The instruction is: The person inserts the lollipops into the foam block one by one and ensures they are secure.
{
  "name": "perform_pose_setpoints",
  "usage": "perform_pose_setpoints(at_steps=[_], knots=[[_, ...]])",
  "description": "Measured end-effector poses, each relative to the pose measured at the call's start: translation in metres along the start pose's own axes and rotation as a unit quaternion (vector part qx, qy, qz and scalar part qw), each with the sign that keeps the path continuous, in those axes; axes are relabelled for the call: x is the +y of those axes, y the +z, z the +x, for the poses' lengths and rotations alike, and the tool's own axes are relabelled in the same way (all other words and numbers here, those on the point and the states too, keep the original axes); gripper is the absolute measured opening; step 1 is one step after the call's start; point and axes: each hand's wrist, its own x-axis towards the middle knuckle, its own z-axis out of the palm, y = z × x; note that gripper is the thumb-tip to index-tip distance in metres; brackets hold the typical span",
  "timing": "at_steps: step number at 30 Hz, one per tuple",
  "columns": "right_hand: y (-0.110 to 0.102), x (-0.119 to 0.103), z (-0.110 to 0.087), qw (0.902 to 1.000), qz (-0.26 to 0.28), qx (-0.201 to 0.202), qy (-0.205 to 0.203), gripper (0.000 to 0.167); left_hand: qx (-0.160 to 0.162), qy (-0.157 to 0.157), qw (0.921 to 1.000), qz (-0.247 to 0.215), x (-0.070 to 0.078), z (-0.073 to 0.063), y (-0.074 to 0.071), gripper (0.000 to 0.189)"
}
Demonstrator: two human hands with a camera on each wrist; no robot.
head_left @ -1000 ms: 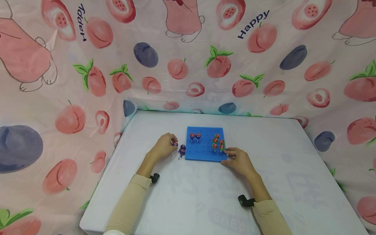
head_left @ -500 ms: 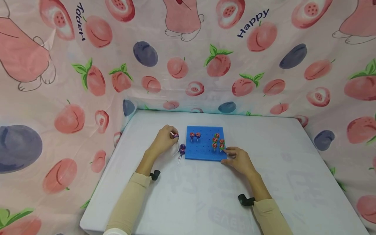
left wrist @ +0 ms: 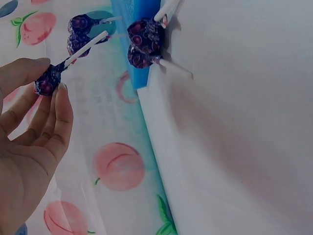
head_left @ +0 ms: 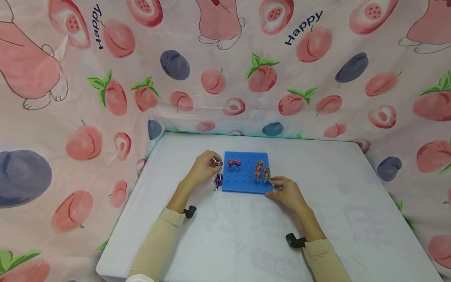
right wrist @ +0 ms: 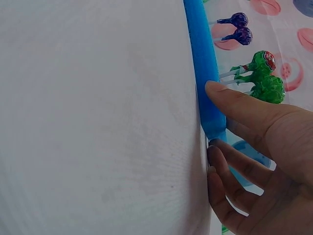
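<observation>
My left hand (head_left: 205, 167) pinches a purple-wrapped lollipop (left wrist: 48, 81) by its candy head, between thumb and fingertips. Its white stick points away from the palm in the left wrist view. The hand is just left of a blue board (head_left: 243, 172) with rows of small holes. At the board's near right corner, my right hand (head_left: 287, 192) grips the edges, thumb on the front side and fingers round the right side. Two purple lollipops (right wrist: 240, 28) stand in the board at the far left. Several green-and-red lollipops (head_left: 258, 175) stand toward its right.
Loose purple lollipops (left wrist: 145, 43) lie on the white tabletop (head_left: 232, 239) against the board's left edge, sticks outward; the left hand partly hides them in the head view. A fruit-print curtain (head_left: 225, 90) rises behind and beside the table.
The left hand has lifted its lollipop from beside the loose ones, moving away from the person and then right, toward the board's left edge. The right hand and board stay put.
</observation>
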Motion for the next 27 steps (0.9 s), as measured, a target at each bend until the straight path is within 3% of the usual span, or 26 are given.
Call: perform_pose_setpoints(at_steps=[27], knots=[[-0.001,-0.003,-0.001,0.9999,0.011,-0.003,0.0,0.055,-0.005,0.058,0.9981,-0.022,0.004,0.003,0.021,0.025]])
